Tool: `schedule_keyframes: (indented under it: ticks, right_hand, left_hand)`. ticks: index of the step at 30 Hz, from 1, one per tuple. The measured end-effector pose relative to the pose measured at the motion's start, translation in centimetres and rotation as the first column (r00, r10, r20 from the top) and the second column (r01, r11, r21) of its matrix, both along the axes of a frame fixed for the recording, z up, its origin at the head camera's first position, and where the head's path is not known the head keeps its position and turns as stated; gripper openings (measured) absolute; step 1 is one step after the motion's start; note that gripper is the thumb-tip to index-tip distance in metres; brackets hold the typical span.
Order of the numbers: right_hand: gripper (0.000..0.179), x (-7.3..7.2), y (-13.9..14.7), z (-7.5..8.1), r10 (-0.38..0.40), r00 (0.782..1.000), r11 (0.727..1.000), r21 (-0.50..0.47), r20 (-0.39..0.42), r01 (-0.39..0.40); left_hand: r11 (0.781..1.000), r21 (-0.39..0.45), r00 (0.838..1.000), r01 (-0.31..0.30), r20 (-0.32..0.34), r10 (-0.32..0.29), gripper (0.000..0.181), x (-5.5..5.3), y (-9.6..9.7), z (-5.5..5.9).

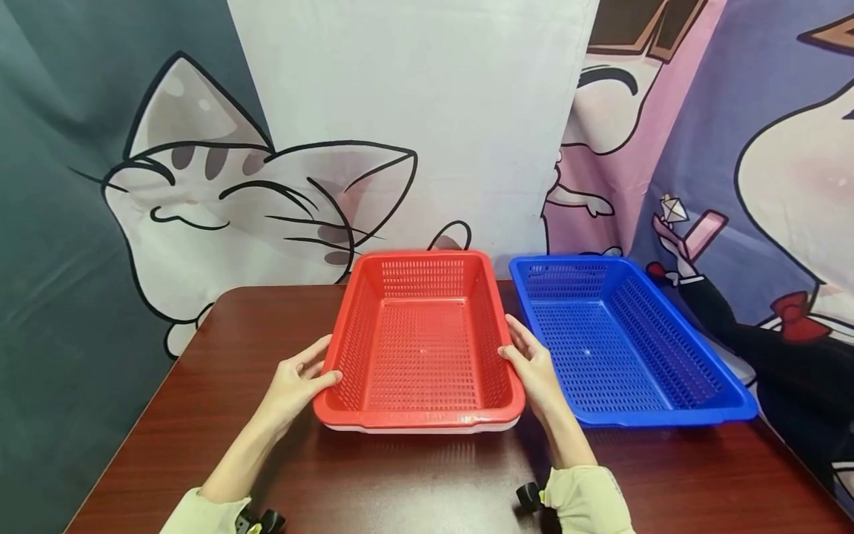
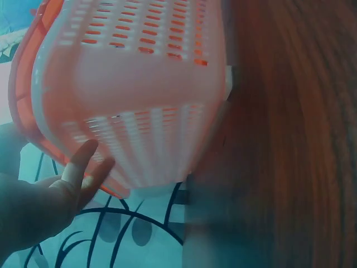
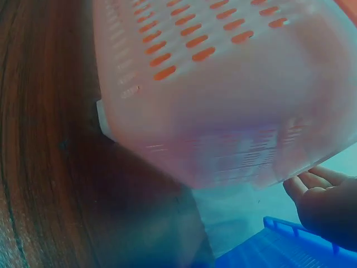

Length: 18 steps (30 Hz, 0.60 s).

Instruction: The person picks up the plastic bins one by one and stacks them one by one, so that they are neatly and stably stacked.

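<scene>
A red perforated plastic basket [image 1: 422, 356] sits nested inside a white basket [image 2: 139, 84], whose rim shows just below the red one in the head view. My left hand [image 1: 300, 378] grips the left side of the red basket's rim, thumb over the edge and fingers outside. On the opposite side, my right hand [image 1: 534, 367] holds the rim with its thumb on top. The wrist views show fingers beneath the rims, against or close to the white basket's outer wall. Whether the white basket's base touches the table is unclear.
A blue perforated basket [image 1: 600, 356] stands to the right, close beside my right hand. The dark brown wooden table [image 1: 427, 489] ends at a back edge, behind which hangs a cartoon-printed cloth [image 1: 414, 89].
</scene>
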State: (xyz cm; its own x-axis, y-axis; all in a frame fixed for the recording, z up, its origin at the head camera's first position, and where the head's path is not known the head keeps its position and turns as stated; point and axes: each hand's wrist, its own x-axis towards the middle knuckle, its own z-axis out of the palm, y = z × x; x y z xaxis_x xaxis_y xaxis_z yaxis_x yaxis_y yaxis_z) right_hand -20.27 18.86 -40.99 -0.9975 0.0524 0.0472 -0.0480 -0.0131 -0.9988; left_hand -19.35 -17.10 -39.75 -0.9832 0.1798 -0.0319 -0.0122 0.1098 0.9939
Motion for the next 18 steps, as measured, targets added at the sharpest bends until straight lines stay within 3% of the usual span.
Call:
schedule_keyframes:
  ticks: [8, 11, 18]
  right_hand:
    - [0.058, -0.31, -0.78, -0.80, -0.063, 0.996, 0.993, 0.095, -0.060, 0.068]
    - [0.058, -0.31, -0.95, -0.85, -0.054, 0.996, 0.993, 0.099, -0.073, 0.061]
    - [0.062, -0.19, -0.90, -0.54, -0.013, 1.000, 0.997, 0.076, -0.020, 0.015]
  left_hand:
    - [0.999, 0.005, 0.999, 0.040, -0.002, -0.040, 0.072, 0.01, -0.20, -0.13]
    - [0.999, 0.007, 0.999, 0.042, -0.001, -0.042, 0.072, 0.04, -0.22, -0.24]
    - [0.999, 0.009, 0.999, 0.047, -0.003, -0.047, 0.073, 0.18, -0.13, -0.49]
